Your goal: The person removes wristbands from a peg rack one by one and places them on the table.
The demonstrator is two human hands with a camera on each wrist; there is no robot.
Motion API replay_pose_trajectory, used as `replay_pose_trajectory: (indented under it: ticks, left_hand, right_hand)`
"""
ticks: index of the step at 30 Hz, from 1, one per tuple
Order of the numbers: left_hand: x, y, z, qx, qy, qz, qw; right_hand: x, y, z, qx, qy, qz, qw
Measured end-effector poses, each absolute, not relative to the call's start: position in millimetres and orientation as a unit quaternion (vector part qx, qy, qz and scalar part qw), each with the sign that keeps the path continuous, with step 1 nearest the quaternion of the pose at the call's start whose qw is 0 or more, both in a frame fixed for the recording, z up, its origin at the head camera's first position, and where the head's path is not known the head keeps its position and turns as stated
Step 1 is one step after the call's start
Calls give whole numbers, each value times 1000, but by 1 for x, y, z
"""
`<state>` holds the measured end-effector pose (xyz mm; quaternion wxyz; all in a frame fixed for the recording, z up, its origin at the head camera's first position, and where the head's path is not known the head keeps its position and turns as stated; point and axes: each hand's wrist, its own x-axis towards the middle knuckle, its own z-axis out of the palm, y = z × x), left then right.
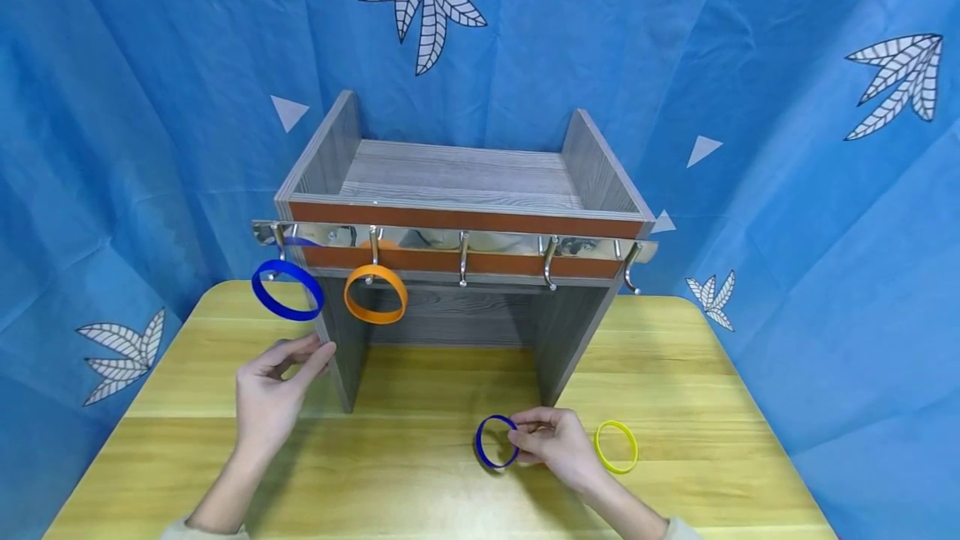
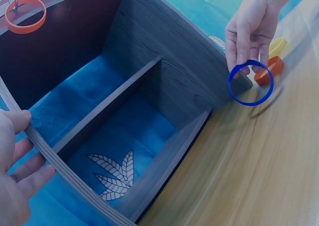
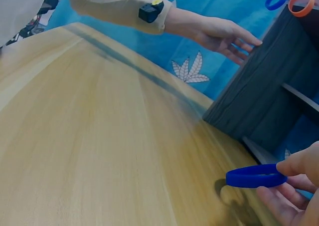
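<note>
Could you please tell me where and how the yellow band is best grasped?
Probably pinch the yellow band by its right rim, coming from above and the right: it looks like an open ring lying on the table, with the right hand and orange band on its left.

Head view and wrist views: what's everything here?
Shelf unit: one, grey and brown, centre
Table: one, yellowish, beneath
Backdrop cloth: count unclear, blue, behind
Hook rail: one, silver, shelf front
Hooks: five, silver, on the rail
Blue rings: two, blue, leftmost hook and right hand
Orange rings: two, orange, second hook from left and table
Yellow ring: one, yellow, table
Black device: one, black, left sleeve
Sleeves: two, pale, both arms
Left hand: one, bare, touching shelf's left edge
Right hand: one, bare, pinching a blue ring
</note>
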<state>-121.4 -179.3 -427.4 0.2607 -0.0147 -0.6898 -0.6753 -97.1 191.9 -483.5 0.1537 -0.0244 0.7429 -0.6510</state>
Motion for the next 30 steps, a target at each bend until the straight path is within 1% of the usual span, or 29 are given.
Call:
replay_pose_trajectory:
  ticks: [15,30]
  left_hand:
    - [-122,-181,-431,-10,-696,-670,257]
    - [-120,-179,-428,-8,-699,-668,254]
  right_hand:
    - [-99,193,-488,-28,742,-648,173]
    - [-100,197,-490,-32,757,-630,171]
